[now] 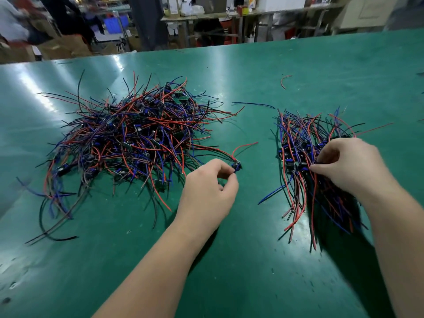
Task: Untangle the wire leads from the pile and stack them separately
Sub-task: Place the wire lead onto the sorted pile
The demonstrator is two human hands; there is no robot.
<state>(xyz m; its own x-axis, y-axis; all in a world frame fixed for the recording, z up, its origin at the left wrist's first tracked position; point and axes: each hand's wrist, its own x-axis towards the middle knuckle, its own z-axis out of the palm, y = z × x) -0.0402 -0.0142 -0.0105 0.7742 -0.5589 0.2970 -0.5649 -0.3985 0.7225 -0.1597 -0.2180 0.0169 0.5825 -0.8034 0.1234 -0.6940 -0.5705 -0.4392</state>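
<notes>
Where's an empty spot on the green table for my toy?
Bare table lies at the near edge between the forearms, and along the far side behind the pile and stack, bar a stray red wire. The gap between pile and stack is half taken by the left hand pinching a lead. The right hand pinches the stack's wires.

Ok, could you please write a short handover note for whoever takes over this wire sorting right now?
Left hand: its fingers pinch one lead unit just clear of the tangled pile.
Right hand: its fingers are curled on wires of the sorted stack.
Done: a good share of leads lie roughly aligned in the sorted stack, on the right of the green table.
Left: the lead unit is not yet on the stack, and the larger tangled pile is unsorted. A loose red wire lies apart, further back.
</notes>
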